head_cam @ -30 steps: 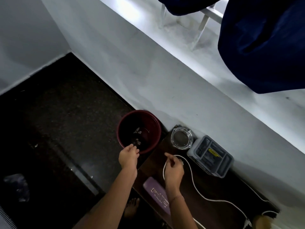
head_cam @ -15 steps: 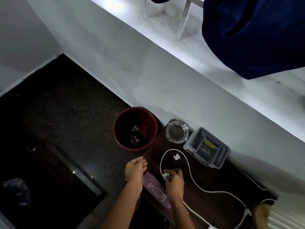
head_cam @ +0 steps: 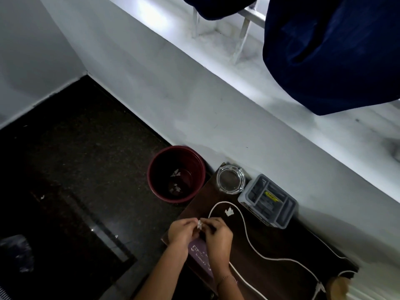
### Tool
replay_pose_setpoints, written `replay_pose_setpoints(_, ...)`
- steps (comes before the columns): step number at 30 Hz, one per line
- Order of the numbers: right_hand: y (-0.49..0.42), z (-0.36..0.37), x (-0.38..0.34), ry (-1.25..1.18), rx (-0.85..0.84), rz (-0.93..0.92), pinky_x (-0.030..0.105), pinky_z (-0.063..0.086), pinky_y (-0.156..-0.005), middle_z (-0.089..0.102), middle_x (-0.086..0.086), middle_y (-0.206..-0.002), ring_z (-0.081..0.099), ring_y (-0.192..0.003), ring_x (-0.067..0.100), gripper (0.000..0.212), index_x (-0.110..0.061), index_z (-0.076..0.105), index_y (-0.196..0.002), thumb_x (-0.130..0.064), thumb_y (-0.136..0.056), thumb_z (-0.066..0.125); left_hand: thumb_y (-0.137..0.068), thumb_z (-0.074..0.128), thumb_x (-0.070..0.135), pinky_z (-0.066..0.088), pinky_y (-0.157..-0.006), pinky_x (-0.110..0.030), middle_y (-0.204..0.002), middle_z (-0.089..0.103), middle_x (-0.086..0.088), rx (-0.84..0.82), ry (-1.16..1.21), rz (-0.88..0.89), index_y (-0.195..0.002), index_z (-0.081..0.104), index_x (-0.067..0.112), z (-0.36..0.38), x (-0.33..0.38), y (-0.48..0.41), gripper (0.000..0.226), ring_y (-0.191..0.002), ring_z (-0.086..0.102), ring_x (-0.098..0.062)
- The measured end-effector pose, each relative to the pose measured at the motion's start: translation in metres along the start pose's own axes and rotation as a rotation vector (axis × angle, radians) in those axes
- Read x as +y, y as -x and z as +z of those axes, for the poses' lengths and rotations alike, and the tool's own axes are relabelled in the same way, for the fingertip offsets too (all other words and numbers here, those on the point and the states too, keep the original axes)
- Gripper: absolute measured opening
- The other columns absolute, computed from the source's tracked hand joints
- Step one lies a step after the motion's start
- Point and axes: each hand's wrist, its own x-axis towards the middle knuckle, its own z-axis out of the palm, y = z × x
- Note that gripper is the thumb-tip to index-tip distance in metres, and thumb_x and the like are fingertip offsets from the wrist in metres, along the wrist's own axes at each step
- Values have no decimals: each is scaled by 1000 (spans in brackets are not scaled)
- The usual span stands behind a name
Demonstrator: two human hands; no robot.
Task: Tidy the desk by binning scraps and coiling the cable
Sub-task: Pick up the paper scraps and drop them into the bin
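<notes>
My left hand [head_cam: 181, 234] and my right hand [head_cam: 217, 234] meet over the near left corner of the dark wooden desk [head_cam: 281, 245], both pinching a small white paper scrap [head_cam: 199, 224] between the fingertips. Another white scrap [head_cam: 229, 211] lies on the desk inside a loop of the white cable [head_cam: 246, 232], which snakes rightwards to the desk's far right end. The dark red bin [head_cam: 176, 173] stands on the floor left of the desk, with a few white scraps at its bottom.
A glass ashtray [head_cam: 230, 179] and a grey organiser tray [head_cam: 267, 200] sit at the desk's back edge against the white wall. A purple flat case [head_cam: 200, 254] lies under my hands. A few white scraps lie on the dark floor [head_cam: 75, 169] at the left.
My left hand came back from the bin to the desk. My right hand picked a scrap off the desk beside the cable, and both hands now hold it together.
</notes>
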Motion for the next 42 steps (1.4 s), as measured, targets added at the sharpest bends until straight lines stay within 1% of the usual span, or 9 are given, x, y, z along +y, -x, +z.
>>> replay_pose_setpoints(5,-1,9,-18,-165,44,120,10,52,-74,69,-15,-83,65,-82,-2,22,-24,72,-91,-5,-80,68,-81,64,1,51,-56,-22,-74,69,-8,73,-37,50,-87,71,2,-4,10,2,10,-70,66,-20)
replay_pose_setpoints(10,-13,22,-35,-294,37,200,24,56,-80,74,-1,-92,69,-85,9,19,-17,73,-93,-5,-79,70,-75,68,-5,51,-48,-16,-65,69,-6,170,12,100,-74,71,3,-12,34,1,9,-59,65,-13)
replay_pose_setpoints(16,-36,37,-70,-322,-78,54,19,48,-94,69,4,-114,62,-107,11,29,-10,67,-112,1,-87,56,-79,61,-10,56,-55,-17,-79,70,-14,205,164,225,-88,69,-4,-14,76,-10,14,-68,67,-18)
replay_pose_setpoints(23,-51,46,-92,-338,-161,8,26,32,-111,49,0,-140,42,-131,11,40,-14,53,-129,1,-93,44,-92,45,5,47,-96,-36,-126,58,-16,212,156,208,-133,47,6,-17,108,-34,40,-103,61,-25)
replay_pose_setpoints(25,-48,41,-84,-317,-86,24,23,36,-106,51,2,-135,47,-121,8,37,-14,57,-124,0,-93,45,-93,43,5,42,-104,-39,-133,54,-19,221,169,172,-135,44,4,-20,104,-36,42,-121,52,-30)
replay_pose_setpoints(29,-40,24,-50,-173,92,85,37,46,-99,50,10,-126,56,-101,19,34,-13,63,-116,2,-92,42,-91,41,1,44,-99,-35,-119,58,-18,211,159,108,-134,43,-1,-22,81,-36,43,-110,57,-28)
replay_pose_setpoints(33,-33,4,-12,3,204,133,32,40,-105,43,14,-132,52,-114,26,36,-6,61,-118,6,-90,42,-94,40,4,51,-77,-24,-97,60,-14,191,201,9,-105,59,-4,-16,57,-30,23,-95,62,-27)
replay_pose_setpoints(37,-31,-7,10,137,196,126,29,34,-108,34,10,-143,39,-131,25,40,-5,56,-125,7,-89,43,-94,39,2,48,-91,-33,-120,61,-23,156,131,0,-121,52,-9,-6,41,-24,33,-112,59,-31)
replay_pose_setpoints(42,-35,-13,20,255,65,92,29,33,-111,29,7,-151,35,-136,23,43,-3,53,-128,8,-88,40,-92,39,-2,47,-94,-34,-123,59,-26,96,74,-1,-127,48,-8,2,35,-17,36,-113,59,-33)
